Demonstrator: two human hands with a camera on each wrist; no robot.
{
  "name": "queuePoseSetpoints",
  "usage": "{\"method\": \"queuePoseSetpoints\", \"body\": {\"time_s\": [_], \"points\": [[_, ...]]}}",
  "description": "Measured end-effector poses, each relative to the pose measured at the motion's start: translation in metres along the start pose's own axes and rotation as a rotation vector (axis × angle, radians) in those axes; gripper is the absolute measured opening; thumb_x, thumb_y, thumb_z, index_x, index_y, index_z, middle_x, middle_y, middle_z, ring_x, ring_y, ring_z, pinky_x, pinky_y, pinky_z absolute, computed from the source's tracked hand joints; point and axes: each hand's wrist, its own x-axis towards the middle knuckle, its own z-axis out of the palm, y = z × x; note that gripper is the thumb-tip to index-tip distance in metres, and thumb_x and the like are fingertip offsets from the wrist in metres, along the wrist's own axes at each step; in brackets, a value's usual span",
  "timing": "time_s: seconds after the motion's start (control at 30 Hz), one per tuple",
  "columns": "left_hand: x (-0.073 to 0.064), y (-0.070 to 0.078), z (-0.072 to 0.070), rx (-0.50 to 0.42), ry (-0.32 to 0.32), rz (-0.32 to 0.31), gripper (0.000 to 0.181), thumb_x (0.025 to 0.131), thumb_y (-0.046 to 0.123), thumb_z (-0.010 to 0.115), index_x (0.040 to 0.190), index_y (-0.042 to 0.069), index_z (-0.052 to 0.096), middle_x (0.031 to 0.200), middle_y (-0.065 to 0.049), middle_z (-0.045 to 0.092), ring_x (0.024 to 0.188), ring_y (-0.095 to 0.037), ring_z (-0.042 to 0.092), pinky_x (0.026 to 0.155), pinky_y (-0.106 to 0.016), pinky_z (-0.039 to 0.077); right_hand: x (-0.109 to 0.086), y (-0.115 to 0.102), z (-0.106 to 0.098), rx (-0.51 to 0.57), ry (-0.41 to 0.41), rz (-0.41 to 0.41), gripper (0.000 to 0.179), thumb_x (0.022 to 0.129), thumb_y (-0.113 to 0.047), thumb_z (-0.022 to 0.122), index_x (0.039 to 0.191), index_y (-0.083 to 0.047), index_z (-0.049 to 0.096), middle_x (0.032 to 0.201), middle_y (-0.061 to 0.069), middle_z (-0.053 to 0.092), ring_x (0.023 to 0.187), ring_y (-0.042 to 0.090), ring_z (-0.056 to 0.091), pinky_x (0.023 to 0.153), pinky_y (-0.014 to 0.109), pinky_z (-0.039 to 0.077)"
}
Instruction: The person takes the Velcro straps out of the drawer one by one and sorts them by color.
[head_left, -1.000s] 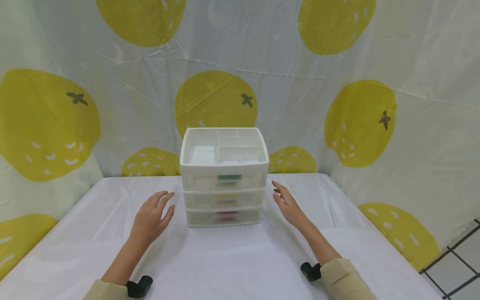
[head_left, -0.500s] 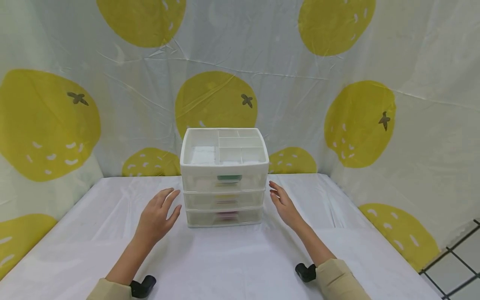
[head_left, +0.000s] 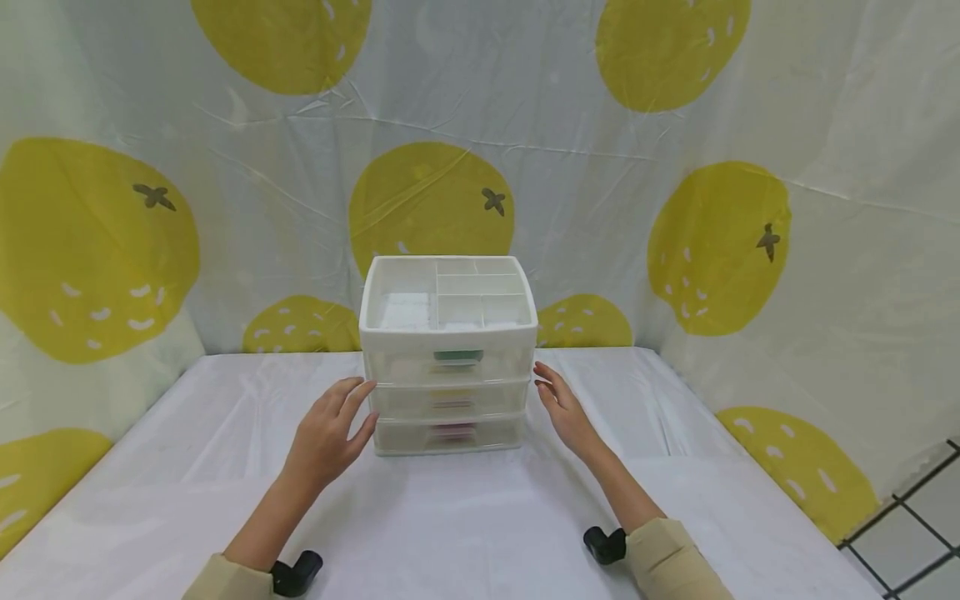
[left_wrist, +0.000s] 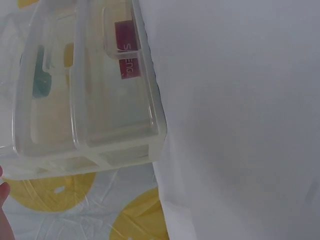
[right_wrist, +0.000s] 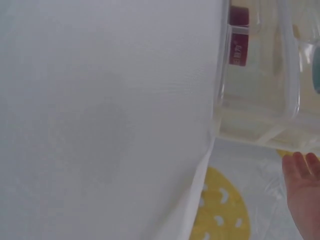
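A white plastic drawer organizer stands upright on the white-covered table, its three see-through drawers pushed in. Its top is a divided tray. Through the drawer fronts show a green item at the top and a dark red labelled item in the bottom drawer. My left hand is at the organizer's left side, fingers spread and lightly bent, fingertips overlapping its front left edge in the head view. On the other side my right hand has its fingertips close to the right wall, palm facing in. Neither hand holds anything.
White cloth covers the table. Behind and on both sides hangs a pale curtain printed with yellow fruit. A black wire grid shows at the lower right. Black wrist-worn pieces sit by both sleeves.
My left hand has moved right and my right hand slightly left, both closing in on the organizer's sides. The organizer has not moved.
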Motion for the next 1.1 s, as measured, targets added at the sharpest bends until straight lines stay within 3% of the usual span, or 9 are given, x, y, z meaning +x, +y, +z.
{"method": "queuePoseSetpoints", "body": {"time_s": [0.57, 1.1], "points": [[0.008, 0.013, 0.006, -0.064, 0.007, -0.001, 0.048, 0.096, 0.040, 0.031, 0.115, 0.005, 0.057, 0.110, -0.014, 0.057, 0.100, -0.027, 0.057, 0.078, -0.039, 0.052, 0.000, -0.001, 0.004, 0.103, -0.031, 0.050, 0.044, 0.099, -0.015, 0.034, 0.139, 0.000, 0.027, 0.141, 0.024, 0.032, 0.129, 0.040, 0.033, 0.107, 0.052, 0.027], [0.015, 0.018, 0.015, -0.079, 0.119, 0.038, 0.040, 0.095, 0.035, 0.038, 0.109, 0.004, 0.060, 0.104, -0.015, 0.059, 0.094, -0.029, 0.058, 0.074, -0.040, 0.052, 0.000, -0.006, 0.012, 0.184, -0.042, 0.079, 0.043, 0.100, -0.016, 0.028, 0.140, 0.000, 0.023, 0.142, 0.023, 0.028, 0.129, 0.039, 0.032, 0.107, 0.052, 0.026]]}}
